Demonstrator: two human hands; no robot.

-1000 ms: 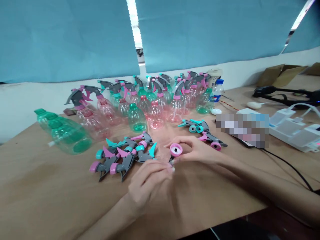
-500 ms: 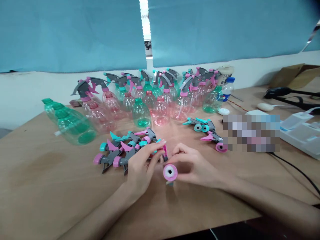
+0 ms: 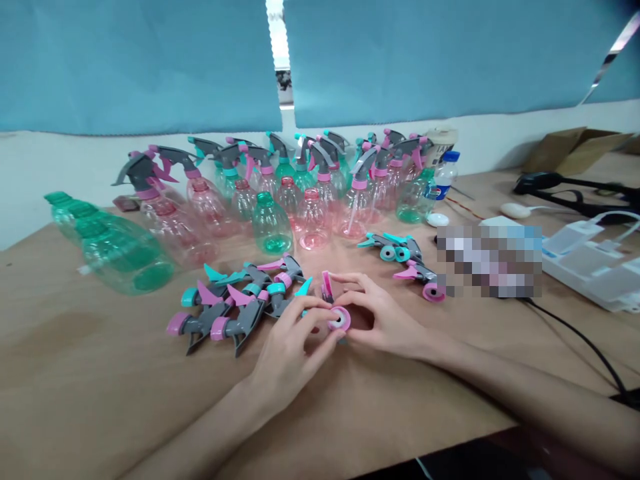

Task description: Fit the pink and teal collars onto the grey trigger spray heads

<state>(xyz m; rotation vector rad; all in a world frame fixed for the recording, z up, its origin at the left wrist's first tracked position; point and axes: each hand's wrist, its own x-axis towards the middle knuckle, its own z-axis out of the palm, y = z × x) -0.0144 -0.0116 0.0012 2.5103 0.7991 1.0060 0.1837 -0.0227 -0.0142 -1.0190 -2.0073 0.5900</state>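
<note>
A pink-and-grey trigger spray head (image 3: 341, 319) is held between both hands, its pink collar and white inner ring facing me. My left hand (image 3: 294, 342) pinches the collar, with fingertips at the white ring. My right hand (image 3: 376, 316) grips the same spray head from the right, its fingers by the pink trigger. Left of my hands lies a group of loose spray heads (image 3: 243, 319) with pink or turquoise collars. More loose spray heads (image 3: 397, 252) rest beyond my right hand. Much of the held head's grey body is hidden by my fingers.
Pink and green bottles (image 3: 273, 227) stand along the back, many with spray heads fitted. Green bottles (image 3: 125, 257) are at the left. A Pepsi bottle (image 3: 445, 179), paper cup (image 3: 440, 143), white plastic case (image 3: 595, 267), black cable (image 3: 585, 333) and cardboard box (image 3: 575, 150) occupy the right side.
My left hand has moved from the trigger to the collar of the spray head. The right fingers now reach up by the trigger. The view has shifted slightly.
</note>
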